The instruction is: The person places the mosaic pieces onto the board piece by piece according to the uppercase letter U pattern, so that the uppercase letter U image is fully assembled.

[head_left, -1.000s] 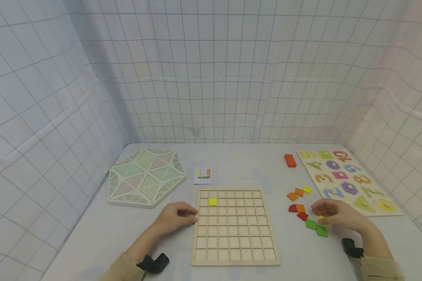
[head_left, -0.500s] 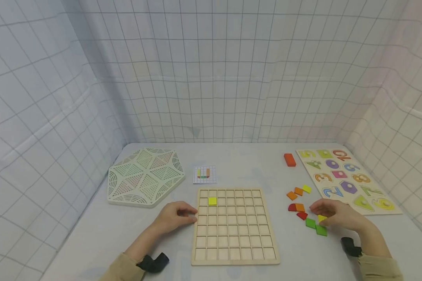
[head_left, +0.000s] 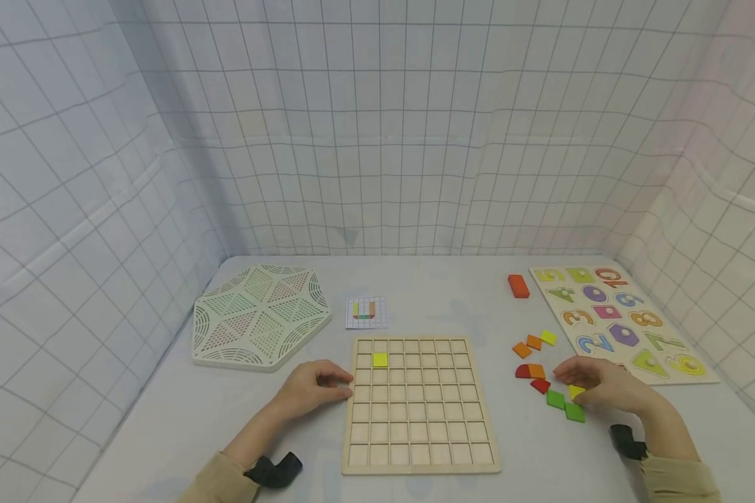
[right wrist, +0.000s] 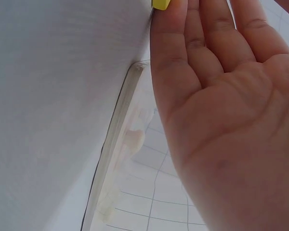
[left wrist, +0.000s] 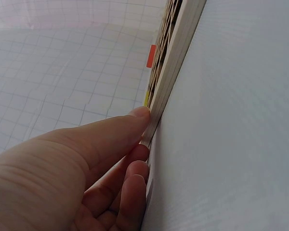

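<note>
The left hand [head_left: 314, 388] touches the left edge of a light wooden grid board [head_left: 421, 469] with thumb and fingertips. The left wrist view shows the thumb [left wrist: 106, 134] against the board's side. One yellow square tile [head_left: 380, 360] sits in a cell near the board's upper left. At the right, the right hand [head_left: 610, 388] rests low over the table, thumb and fingers spread apart around a yellow tile [head_left: 576, 392], which the thumb partly covers. Two green tiles [head_left: 556, 399], red rounded pieces [head_left: 540, 385], orange tiles [head_left: 522, 350] and another yellow tile [head_left: 549, 338] lie beside it.
A number puzzle board [head_left: 660, 363] lies at the right, with a red-orange block [head_left: 519, 286] near its corner. A hexagonal perforated board [head_left: 233, 362] lies at the left. A pattern card [head_left: 367, 312] lies behind the grid board. Grid-lined white walls [head_left: 377, 140] surround the table.
The right thumb has shifted slightly at the yellow tile, now overlapping its near side. The left hand stays at the board's edge. The whole view shifts very slightly.
</note>
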Tool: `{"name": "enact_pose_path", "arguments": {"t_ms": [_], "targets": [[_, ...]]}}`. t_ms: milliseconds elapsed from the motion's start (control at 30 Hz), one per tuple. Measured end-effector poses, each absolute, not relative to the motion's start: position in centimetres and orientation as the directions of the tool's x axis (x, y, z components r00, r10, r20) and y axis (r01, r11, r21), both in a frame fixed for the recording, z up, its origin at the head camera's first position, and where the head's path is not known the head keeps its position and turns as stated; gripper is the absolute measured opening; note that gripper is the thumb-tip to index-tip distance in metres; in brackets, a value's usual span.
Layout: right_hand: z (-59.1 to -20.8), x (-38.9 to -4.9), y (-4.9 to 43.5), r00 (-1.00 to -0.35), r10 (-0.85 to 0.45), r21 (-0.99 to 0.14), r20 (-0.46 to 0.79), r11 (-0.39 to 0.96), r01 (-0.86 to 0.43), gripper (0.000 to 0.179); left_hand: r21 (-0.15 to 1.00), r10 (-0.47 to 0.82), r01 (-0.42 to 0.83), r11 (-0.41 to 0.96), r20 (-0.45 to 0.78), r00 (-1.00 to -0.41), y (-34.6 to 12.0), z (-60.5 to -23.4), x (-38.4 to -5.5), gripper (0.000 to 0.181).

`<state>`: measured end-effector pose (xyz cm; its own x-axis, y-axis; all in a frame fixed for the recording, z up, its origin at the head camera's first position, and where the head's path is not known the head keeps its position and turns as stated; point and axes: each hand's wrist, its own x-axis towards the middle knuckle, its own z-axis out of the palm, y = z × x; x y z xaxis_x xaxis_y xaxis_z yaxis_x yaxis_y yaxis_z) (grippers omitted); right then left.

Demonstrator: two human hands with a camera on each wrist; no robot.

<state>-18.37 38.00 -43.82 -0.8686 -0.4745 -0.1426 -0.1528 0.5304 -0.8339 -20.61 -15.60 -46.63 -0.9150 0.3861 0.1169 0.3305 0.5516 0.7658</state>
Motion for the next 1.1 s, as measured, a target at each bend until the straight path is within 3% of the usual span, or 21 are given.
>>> {"name": "enact_pose_path", "arguments": {"t_ms": [1100], "targets": [[-43.87,-18.44,37.04,-0.927,-0.333,-0.773,-0.172,0.629,-0.082,0.037,0.764,0.373,0.319,0.561,0.111,-0.921,-15.33,-46.26,-20.49,0.02]]}}
